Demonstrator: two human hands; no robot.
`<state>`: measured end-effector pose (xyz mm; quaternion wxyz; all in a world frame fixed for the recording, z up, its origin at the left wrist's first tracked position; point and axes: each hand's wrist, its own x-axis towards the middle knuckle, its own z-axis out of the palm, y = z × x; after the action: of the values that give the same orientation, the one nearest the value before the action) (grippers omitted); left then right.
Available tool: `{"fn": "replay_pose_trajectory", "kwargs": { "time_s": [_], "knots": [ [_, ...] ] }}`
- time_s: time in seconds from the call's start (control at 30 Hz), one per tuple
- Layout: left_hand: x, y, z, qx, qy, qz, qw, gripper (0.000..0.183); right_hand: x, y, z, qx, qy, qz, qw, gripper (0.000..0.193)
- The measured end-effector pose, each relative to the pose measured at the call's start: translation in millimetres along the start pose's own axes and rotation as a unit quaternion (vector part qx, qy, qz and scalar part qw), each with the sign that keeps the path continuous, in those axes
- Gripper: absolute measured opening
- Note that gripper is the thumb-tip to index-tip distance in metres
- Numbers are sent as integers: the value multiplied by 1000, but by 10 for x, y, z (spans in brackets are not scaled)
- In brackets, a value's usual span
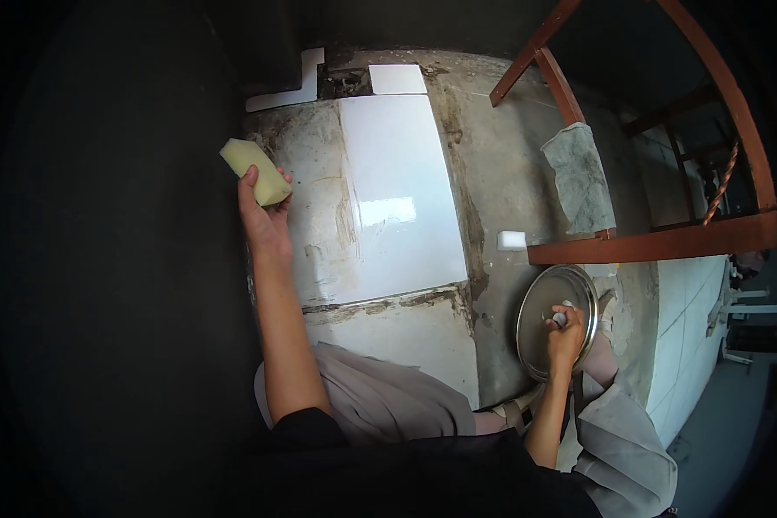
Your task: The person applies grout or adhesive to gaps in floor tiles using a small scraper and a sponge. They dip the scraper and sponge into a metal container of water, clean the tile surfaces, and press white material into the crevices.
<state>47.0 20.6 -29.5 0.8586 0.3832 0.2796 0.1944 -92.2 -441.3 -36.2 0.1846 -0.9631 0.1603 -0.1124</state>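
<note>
My left hand [268,216] is closed round a thick pale-yellow sponge [257,171], held up at the left near the dark wall. Its fingers and thumb grip the lower end, and the upper end sticks out. On the right, my right hand [565,341] holds a round lid [535,332] with a shiny metal rim. The fingers pinch a small whitish knob at the lid's middle. The lid is tilted up beside my knee, above the floor.
Glossy white tile [397,198] lies on the stained concrete floor [319,190]. A small white block [511,241] sits beside a red-brown frame [656,248], over which a grey cloth [580,177] hangs. The dark wall [129,259] rises on the left.
</note>
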Motion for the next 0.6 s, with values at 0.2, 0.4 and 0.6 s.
{"fn": "replay_pose_trajectory", "kwargs": {
  "time_s": [0.2,0.4,0.6],
  "knots": [
    [11,24,-16,-8,2,-3,1000,56,-13,-5,79,-21,-83,60,995,18],
    [8,18,-7,-6,5,-2,1000,58,-5,-56,78,38,-17,101,994,14],
    [8,25,-15,-8,-1,-3,1000,58,17,-120,38,35,26,95,995,12]
  ]
}}
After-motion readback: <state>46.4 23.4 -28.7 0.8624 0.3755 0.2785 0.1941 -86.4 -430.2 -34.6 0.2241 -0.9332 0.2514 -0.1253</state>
